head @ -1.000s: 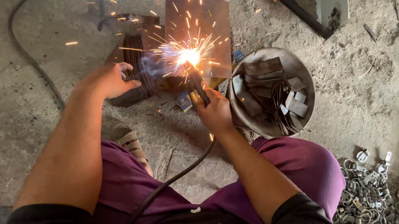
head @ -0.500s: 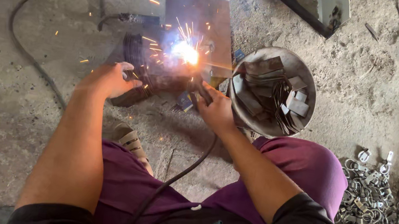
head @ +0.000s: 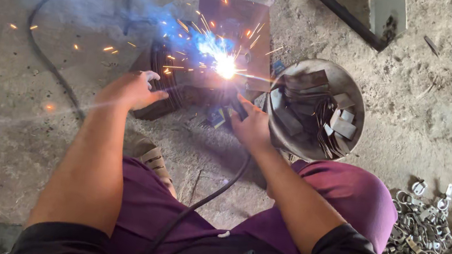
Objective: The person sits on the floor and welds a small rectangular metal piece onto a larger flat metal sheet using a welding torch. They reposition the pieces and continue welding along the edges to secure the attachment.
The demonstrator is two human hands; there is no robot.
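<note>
My right hand [head: 250,125] grips a welding electrode holder [head: 233,106] whose black cable [head: 201,202] runs back between my legs. Its tip meets a bright white arc [head: 225,66] that throws orange sparks and blue smoke over a rusty metal plate [head: 240,21]. My left hand [head: 135,89] rests with fingers curled on a dark metal block [head: 159,80] lying on the concrete floor, just left of the arc. The small piece under the arc is washed out by the glare.
A round metal bowl [head: 353,88] of flat steel strips sits right of my right hand. A heap of shiny metal rings and clamps [head: 434,245] lies at the lower right. A black cable [head: 43,56] curves across the floor at left. Steel bars [head: 348,18] lie at the top.
The arc has kept burning, with more sparks and blue smoke spreading to the left now. Both hands stay in nearly the same places.
</note>
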